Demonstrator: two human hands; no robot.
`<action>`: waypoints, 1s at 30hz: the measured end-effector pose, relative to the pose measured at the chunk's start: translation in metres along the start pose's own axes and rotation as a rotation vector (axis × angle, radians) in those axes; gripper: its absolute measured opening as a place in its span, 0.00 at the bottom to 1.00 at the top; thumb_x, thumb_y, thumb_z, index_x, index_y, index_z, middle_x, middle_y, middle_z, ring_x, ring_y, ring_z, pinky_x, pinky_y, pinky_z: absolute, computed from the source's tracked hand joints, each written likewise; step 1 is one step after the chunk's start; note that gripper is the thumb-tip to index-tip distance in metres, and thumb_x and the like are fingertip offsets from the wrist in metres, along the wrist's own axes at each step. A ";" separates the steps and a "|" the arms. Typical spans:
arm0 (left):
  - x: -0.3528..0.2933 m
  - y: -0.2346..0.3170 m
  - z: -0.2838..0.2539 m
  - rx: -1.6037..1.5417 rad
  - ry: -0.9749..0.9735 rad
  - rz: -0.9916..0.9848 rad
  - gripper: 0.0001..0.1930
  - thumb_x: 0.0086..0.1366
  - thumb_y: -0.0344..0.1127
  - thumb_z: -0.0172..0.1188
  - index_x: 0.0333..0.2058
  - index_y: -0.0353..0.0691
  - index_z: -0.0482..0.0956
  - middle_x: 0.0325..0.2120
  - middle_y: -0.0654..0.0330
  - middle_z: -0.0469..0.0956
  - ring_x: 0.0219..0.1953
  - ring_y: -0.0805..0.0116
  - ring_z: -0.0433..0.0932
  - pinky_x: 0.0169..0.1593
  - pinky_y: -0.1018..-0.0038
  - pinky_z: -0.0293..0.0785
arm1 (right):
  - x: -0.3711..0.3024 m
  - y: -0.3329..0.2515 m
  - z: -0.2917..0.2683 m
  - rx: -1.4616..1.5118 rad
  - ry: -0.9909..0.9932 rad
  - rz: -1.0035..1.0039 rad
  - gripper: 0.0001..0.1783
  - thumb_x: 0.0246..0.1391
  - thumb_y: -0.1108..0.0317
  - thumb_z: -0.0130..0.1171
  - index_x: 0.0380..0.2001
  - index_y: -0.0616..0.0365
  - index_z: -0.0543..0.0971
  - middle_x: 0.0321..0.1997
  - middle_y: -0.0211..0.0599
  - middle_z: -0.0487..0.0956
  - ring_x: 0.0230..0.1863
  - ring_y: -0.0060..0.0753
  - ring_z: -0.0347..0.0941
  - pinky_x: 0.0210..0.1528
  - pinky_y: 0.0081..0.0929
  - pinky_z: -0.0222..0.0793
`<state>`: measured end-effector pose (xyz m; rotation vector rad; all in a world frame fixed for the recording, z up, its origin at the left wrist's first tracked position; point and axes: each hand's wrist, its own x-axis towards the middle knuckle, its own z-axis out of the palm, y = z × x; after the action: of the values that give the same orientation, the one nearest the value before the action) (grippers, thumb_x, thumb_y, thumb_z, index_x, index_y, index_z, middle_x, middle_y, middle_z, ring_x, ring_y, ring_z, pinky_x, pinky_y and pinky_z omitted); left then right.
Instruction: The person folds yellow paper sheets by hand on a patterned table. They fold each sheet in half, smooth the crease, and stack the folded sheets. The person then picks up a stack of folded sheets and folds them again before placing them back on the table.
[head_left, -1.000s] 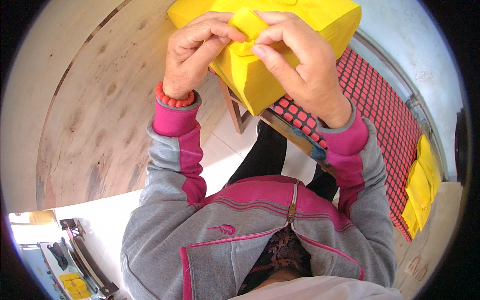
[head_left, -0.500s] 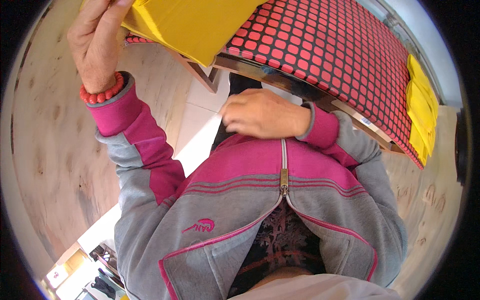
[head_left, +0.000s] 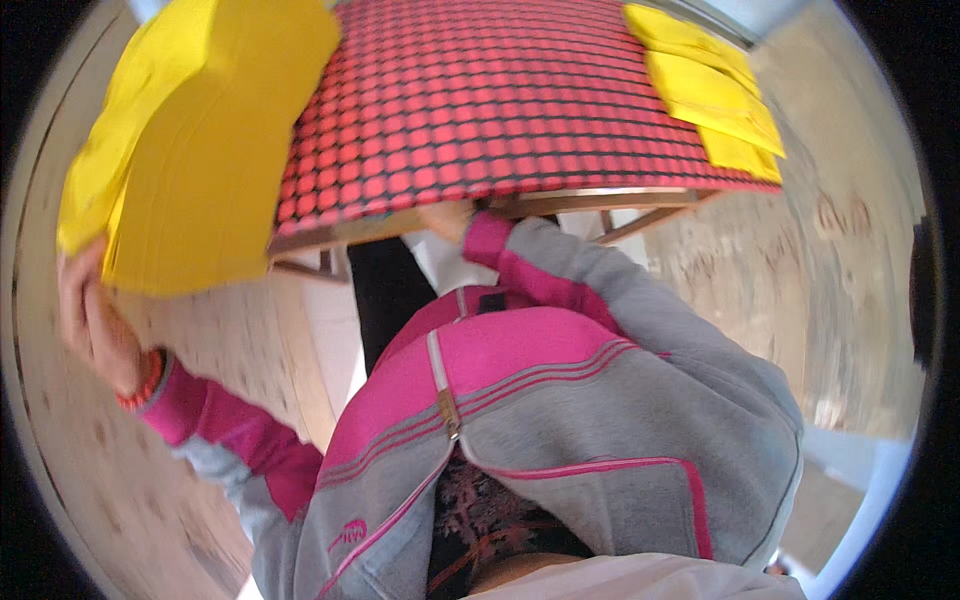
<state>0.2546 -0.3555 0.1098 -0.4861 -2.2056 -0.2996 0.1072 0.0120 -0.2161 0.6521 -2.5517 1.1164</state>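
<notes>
By the left hand (head_left: 95,315), its fingers partly curled, the near-left corner of a bright yellow, matte, cloth-like bag (head_left: 205,185) is touched; whether it is gripped cannot be told. The bag is laid lengthwise near-to-far on a red-and-black grid-patterned table cover (head_left: 490,105), its near end overhanging. The right hand (head_left: 450,217) is mostly hidden beneath the cover's near edge, its opening and hold unclear; farther right, flat yellow pieces (head_left: 715,95) are stacked.

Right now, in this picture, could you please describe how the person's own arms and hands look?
The left sleeve and right sleeve are grey with magenta panels and magenta cuffs. The left hand is ungloved, with a red beaded bracelet at its wrist. The right hand is mostly hidden.
</notes>
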 end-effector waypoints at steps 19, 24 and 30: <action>0.002 0.020 0.001 -0.184 0.041 -0.280 0.13 0.67 0.26 0.49 0.41 0.31 0.84 0.42 0.55 0.85 0.52 0.64 0.78 0.69 0.62 0.57 | 0.038 -0.186 -0.153 0.410 -0.450 -0.883 0.08 0.58 0.65 0.62 0.36 0.56 0.78 0.37 0.39 0.79 0.40 0.43 0.79 0.42 0.38 0.75; 0.019 0.029 -0.004 -0.392 -0.018 -0.151 0.13 0.67 0.25 0.48 0.40 0.33 0.83 0.39 0.58 0.80 0.44 0.66 0.76 0.52 0.74 0.68 | 0.113 -0.257 -0.186 0.454 -0.087 -0.950 0.10 0.50 0.70 0.69 0.35 0.57 0.80 0.49 0.43 0.82 0.52 0.46 0.78 0.52 0.37 0.74; 0.028 0.030 -0.006 -0.580 -0.040 -0.178 0.13 0.68 0.25 0.46 0.41 0.34 0.82 0.41 0.57 0.80 0.48 0.65 0.76 0.54 0.72 0.69 | 0.165 -0.317 -0.191 0.098 0.061 -1.359 0.08 0.54 0.72 0.65 0.36 0.63 0.78 0.54 0.55 0.78 0.56 0.49 0.76 0.55 0.36 0.72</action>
<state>0.2563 -0.3244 0.1369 -0.6045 -2.1861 -1.0481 0.1403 -0.0835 0.1758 1.8649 -1.3431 0.6638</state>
